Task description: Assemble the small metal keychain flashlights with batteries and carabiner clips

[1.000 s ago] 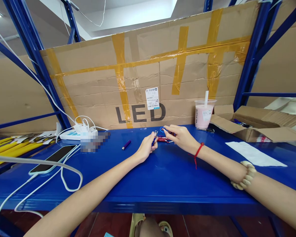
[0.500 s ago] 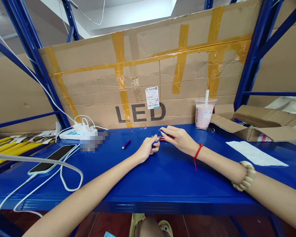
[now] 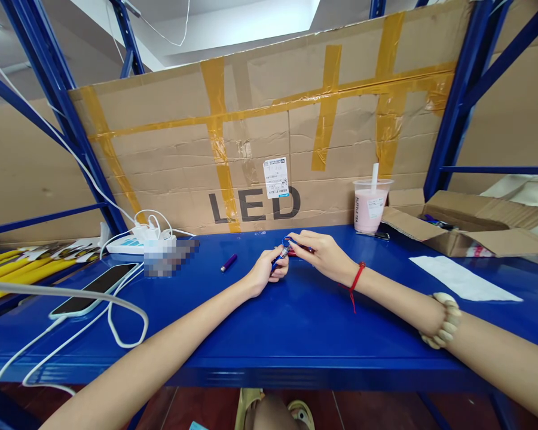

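My left hand (image 3: 265, 273) is closed around a slim blue tube with a silver end (image 3: 280, 258), its tip pointing up and away. My right hand (image 3: 325, 254) meets it from the right, fingers pinched at a small blue loop (image 3: 286, 241) by the silver end. A dark slim piece (image 3: 303, 247) shows under the right fingers; its kind is unclear. Behind the hands, red slim objects (image 3: 292, 252) lie on the blue table (image 3: 251, 334), partly hidden. To the left rests a purple tube with a silver end (image 3: 229, 263).
A phone (image 3: 94, 291) with white cables and a power strip (image 3: 134, 243) lie left. At the right are a cup of pink drink (image 3: 370, 206), a white paper (image 3: 464, 278) and an open cardboard box (image 3: 470, 224). A large cardboard sheet (image 3: 170, 167) stands behind.
My left hand has tilted the blue tube slightly, so more of its body and silver end shows. The right fingers have shifted a little at the loop.
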Demonstrator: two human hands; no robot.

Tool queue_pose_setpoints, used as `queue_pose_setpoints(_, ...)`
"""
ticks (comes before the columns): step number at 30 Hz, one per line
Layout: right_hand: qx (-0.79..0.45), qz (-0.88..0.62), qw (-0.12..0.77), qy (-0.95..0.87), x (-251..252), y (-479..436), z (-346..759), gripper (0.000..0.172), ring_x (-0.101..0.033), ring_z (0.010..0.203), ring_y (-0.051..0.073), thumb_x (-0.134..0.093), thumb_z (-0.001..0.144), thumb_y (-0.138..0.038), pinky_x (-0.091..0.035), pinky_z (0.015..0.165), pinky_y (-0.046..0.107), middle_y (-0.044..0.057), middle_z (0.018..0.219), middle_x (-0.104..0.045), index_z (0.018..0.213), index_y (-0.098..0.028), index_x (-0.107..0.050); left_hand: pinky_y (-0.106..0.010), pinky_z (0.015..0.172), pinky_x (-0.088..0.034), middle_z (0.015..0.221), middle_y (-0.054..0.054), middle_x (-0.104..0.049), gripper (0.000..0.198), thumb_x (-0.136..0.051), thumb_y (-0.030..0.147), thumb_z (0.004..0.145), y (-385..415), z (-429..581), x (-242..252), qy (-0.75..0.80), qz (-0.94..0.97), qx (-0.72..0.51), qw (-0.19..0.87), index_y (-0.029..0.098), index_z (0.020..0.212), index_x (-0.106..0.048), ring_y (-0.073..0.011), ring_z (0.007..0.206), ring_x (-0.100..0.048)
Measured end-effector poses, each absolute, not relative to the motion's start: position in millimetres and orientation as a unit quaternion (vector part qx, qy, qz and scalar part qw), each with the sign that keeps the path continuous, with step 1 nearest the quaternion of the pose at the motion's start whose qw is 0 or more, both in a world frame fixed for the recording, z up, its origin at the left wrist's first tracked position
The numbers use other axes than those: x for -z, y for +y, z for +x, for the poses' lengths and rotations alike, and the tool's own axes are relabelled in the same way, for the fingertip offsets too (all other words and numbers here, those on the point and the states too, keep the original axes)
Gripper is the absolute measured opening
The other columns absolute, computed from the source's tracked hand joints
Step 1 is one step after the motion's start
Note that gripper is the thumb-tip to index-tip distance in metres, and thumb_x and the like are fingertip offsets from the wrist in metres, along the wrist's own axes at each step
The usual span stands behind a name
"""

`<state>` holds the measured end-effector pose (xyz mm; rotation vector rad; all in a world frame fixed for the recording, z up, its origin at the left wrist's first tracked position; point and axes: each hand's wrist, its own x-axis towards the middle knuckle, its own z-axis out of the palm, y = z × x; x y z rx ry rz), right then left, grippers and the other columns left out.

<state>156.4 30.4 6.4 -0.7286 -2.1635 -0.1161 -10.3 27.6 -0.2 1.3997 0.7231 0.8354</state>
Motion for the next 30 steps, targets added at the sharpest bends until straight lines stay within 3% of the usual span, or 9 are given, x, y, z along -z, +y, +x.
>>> queue_pose_setpoints(5,0.031,-0.296,0.441,-0.847,-3,32,155,0.034,-0.045,0.056,0.009,-0.037,0.090,-0.035,-0.037,0.057,0.021,0.002,0.064,-0.049,0.096,-0.013,-0.062,-0.016,0.036,-0.010,0.047,0.006,-0.025,0.039,-0.029,0.044,0.086,28,-10,-1,0.316,0.601,-0.362,0.639,0.017,0.058,-0.028,-0.0042,0.037,-0.019)
queue_pose_setpoints(9,0.015,-0.311,0.427,-0.849,-2,35,156,0.034,-0.046,0.057,0.009,-0.038,0.090,-0.037,-0.038,0.058,0.021,0.002,0.068,-0.051,0.101,-0.014,-0.061,-0.017,0.036,-0.011,0.047,0.006,-0.027,0.039,-0.033,0.048,0.084,30,-11,2,0.316,0.621,-0.381,0.607,0.017,0.060,-0.030,-0.0043,0.037,-0.019)
queue_pose_setpoints(15,-0.006,-0.353,0.344,-0.870,-2,35,160,0.035,-0.050,0.065,0.012,-0.034,0.090,-0.040,-0.038,0.061,0.022,0.003,0.076,-0.054,0.102,-0.019,-0.060,-0.018,0.040,-0.016,0.047,0.006,-0.032,0.043,-0.045,0.055,0.076,33,-11,5,0.370,0.663,-0.436,0.483,0.014,0.063,-0.043,-0.0048,0.040,-0.026)
queue_pose_setpoints(20,-0.002,-0.390,0.297,-0.872,1,38,163,0.034,-0.053,0.074,0.013,-0.031,0.092,-0.037,-0.039,0.064,0.023,0.003,0.085,-0.056,0.110,-0.024,-0.056,-0.021,0.048,-0.025,0.047,0.003,-0.039,0.044,-0.036,0.050,0.082,36,-13,5,0.431,0.721,-0.423,0.340,0.014,0.062,-0.052,-0.0082,0.045,-0.034)
queue_pose_setpoints(24,0.010,-0.421,0.273,-0.865,0,41,166,0.032,-0.055,0.077,0.013,-0.032,0.091,-0.035,-0.039,0.063,0.023,0.003,0.087,-0.059,0.109,-0.027,-0.059,-0.023,0.057,-0.035,0.063,0.000,-0.056,0.038,-0.038,0.046,0.083,36,-16,4,0.513,0.748,-0.373,0.194,0.017,0.072,-0.061,-0.0133,0.061,-0.050)
queue_pose_setpoints(30,0.016,-0.493,0.236,-0.837,-2,42,169,0.028,-0.057,0.076,0.014,-0.040,0.087,-0.034,-0.035,0.056,0.022,0.000,0.088,-0.064,0.095,-0.029,-0.066,-0.027,0.070,-0.042,0.091,-0.002,-0.063,0.025,-0.054,0.042,0.076,39,-20,8,0.559,0.750,-0.328,0.130,0.021,0.088,-0.058,-0.0184,0.086,-0.056)
